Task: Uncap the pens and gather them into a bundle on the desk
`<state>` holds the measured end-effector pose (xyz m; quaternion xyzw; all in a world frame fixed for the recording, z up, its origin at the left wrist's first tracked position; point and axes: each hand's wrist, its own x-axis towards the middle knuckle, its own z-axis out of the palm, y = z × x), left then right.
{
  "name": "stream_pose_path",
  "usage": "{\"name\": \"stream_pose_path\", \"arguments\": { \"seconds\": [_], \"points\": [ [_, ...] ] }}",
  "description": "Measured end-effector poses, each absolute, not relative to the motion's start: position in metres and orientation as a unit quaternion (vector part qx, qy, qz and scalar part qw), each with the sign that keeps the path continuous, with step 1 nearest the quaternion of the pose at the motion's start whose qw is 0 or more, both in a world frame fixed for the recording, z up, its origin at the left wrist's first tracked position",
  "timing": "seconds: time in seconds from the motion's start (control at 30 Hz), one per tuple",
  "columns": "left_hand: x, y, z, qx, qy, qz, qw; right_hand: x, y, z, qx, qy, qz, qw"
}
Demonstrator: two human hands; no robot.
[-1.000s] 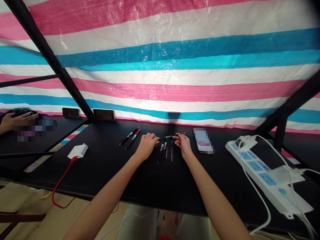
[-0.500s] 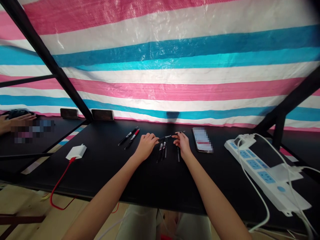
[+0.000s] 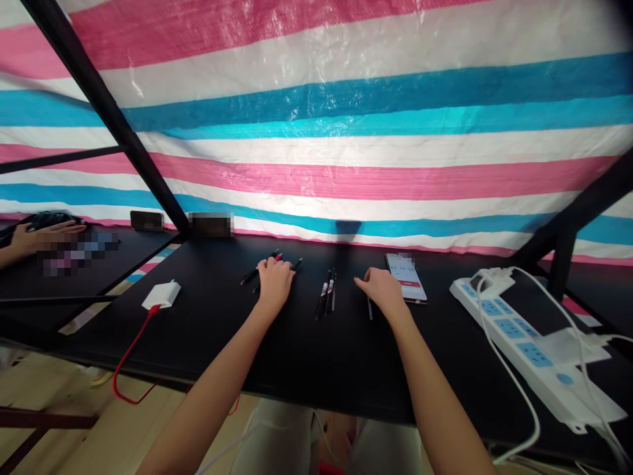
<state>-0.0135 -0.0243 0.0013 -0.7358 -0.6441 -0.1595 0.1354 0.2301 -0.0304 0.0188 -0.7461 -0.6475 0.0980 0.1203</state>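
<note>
My left hand [image 3: 277, 280] is at the left group of pens, its fingers closed over a black pen [image 3: 297, 264] whose end sticks out to the right. Just left of it lies another black pen [image 3: 248, 276], and a bit of red shows by my fingertips. To the right, several black pens [image 3: 324, 295] lie side by side. Over the table, my right hand [image 3: 383, 287] has thumb and fingers drawn together; whether anything is between them is hidden. A thin grey stick [image 3: 370, 309] pokes out below that hand, beside the phone [image 3: 408, 280].
A white power strip [image 3: 534, 349] with plugs and white cables lies at the right. On the left are a white charger [image 3: 161, 295] with a red cable and black frame bars [image 3: 148, 171]. Another person's hand [image 3: 49, 234] rests on the far-left table.
My hands have come apart. The left has carried a pen leftward to the pens there; the right has moved right and down beside the phone. The view has shifted slightly.
</note>
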Motion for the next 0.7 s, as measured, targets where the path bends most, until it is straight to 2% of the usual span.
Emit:
{"name": "stream_pose_path", "arguments": {
  "seconds": [0.07,0.13,0.23,0.37,0.47,0.6,0.7],
  "points": [
    [-0.025,-0.022,0.0,-0.709,-0.672,-0.123,0.174,0.238,-0.027,0.017,-0.741,-0.655,0.133,0.066],
    [-0.033,-0.019,-0.002,-0.684,-0.69,-0.111,0.208,0.242,-0.025,0.014,-0.729,-0.663,0.161,0.049],
    [-0.039,-0.016,-0.003,-0.654,-0.71,-0.116,0.235,0.24,-0.025,0.011,-0.716,-0.676,0.162,0.066],
    [-0.038,-0.014,-0.002,-0.641,-0.72,-0.133,0.231,0.234,-0.029,0.011,-0.725,-0.677,0.107,0.071],
    [-0.028,-0.016,0.001,-0.666,-0.699,-0.168,0.197,0.234,-0.031,0.015,-0.737,-0.669,0.088,0.04],
    [0.0,-0.024,-0.001,-0.737,-0.635,-0.214,0.084,0.235,-0.033,0.02,-0.742,-0.663,0.096,-0.002],
    [0.019,-0.031,-0.007,-0.781,-0.591,-0.2,0.015,0.231,-0.034,0.021,-0.742,-0.665,0.091,-0.004]
  ]
}}
